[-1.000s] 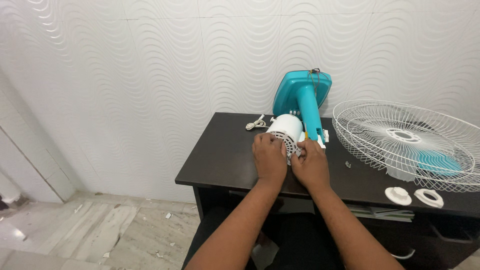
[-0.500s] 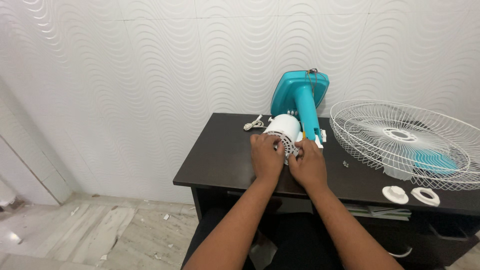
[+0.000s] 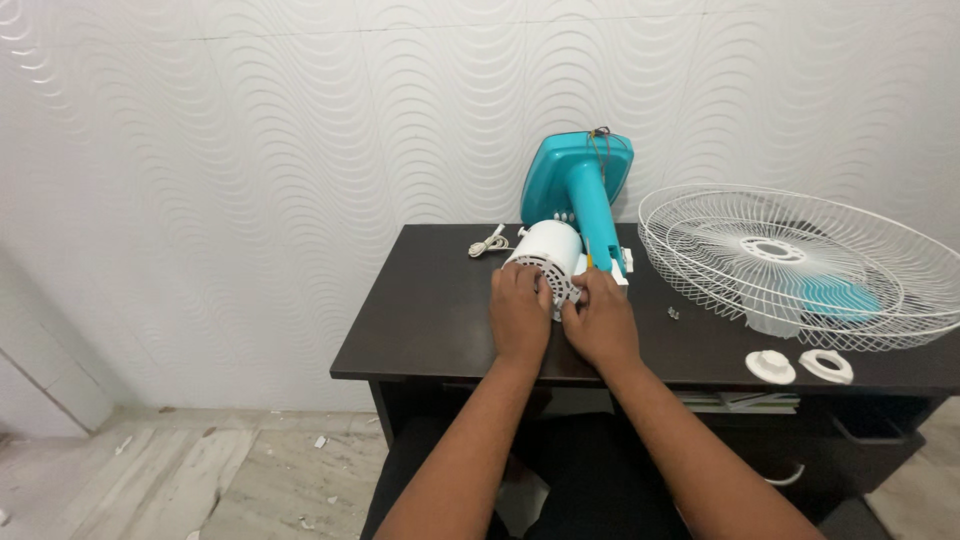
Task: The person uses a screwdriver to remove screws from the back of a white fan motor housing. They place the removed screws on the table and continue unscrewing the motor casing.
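Hands on the fan's white motor housing at the dark table.

We see our left hand and right hand both pressed around the housing's vented face, beside the teal fan stand. The wire guard lies like a bowl, cupping a teal blade; two white rings sit near it.

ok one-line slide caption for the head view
Both hands, left hand and right hand, grip a white vented fan motor housing on a dark wooden desk.
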